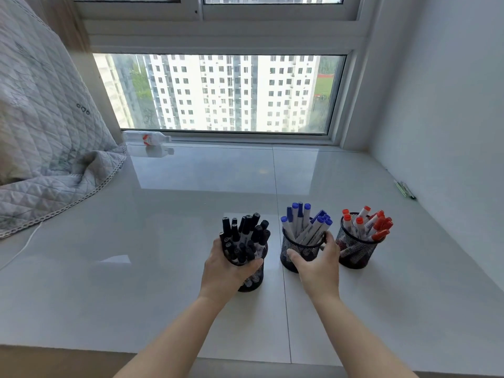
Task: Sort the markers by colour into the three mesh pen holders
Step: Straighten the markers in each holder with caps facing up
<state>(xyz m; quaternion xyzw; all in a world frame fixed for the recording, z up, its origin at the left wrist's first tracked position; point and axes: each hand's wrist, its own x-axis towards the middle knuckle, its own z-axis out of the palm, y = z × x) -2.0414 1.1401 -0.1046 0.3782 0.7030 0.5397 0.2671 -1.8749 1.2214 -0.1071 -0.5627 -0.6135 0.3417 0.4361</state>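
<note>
On the glossy sill [191,214] the left hand [226,266] wraps the black-marker holder [252,279] and the right hand [317,266] clasps the blue-marker holder [300,251], probably to line both up beside the red-marker holder [354,249], since sorting looks finished.

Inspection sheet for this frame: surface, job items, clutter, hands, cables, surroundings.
Surface: glossy white ledge, reflective.
Job's things: three mesh holders in a row; black markers in the left holder, blue markers in the middle holder, red markers in the right holder. No loose markers seen.
Clutter: plastic bottle lying by the window; pens along the right wall.
Grippers: left hand grips the left holder; right hand grips the middle holder.
Cables: white cable at left.
Surroundings: window, quilted blanket at left.
</note>
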